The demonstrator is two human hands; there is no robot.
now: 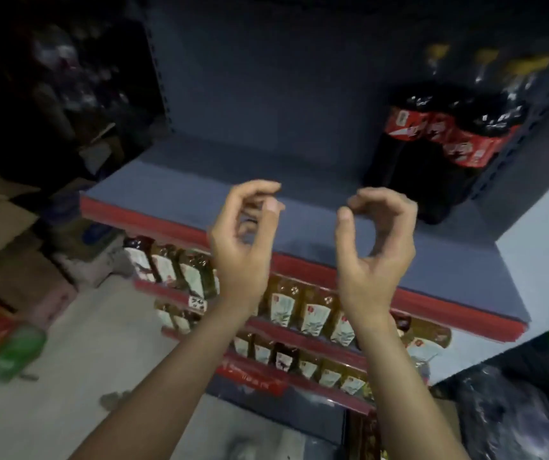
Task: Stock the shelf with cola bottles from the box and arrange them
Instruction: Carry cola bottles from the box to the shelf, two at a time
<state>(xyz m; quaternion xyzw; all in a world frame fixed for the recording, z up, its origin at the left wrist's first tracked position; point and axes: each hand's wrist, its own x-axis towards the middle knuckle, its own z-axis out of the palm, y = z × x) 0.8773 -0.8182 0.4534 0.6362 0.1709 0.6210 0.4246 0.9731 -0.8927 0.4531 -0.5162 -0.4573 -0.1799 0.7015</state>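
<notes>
Two empty hands raised before a grey shelf (200, 180).

The left hand (243, 247) and right hand (377, 250) hover apart, fingers (260, 189) loosely curled and grasping nothing. The cola bottles (439, 141) stand upright on the shelf, beyond and to the right of the right hand's fingers, untouched. Oil bottles (313, 310) line lower shelves beneath the fingers.

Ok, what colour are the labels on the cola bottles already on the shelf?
Red with white print, on the cola bottles; clearest in the head view.
</notes>
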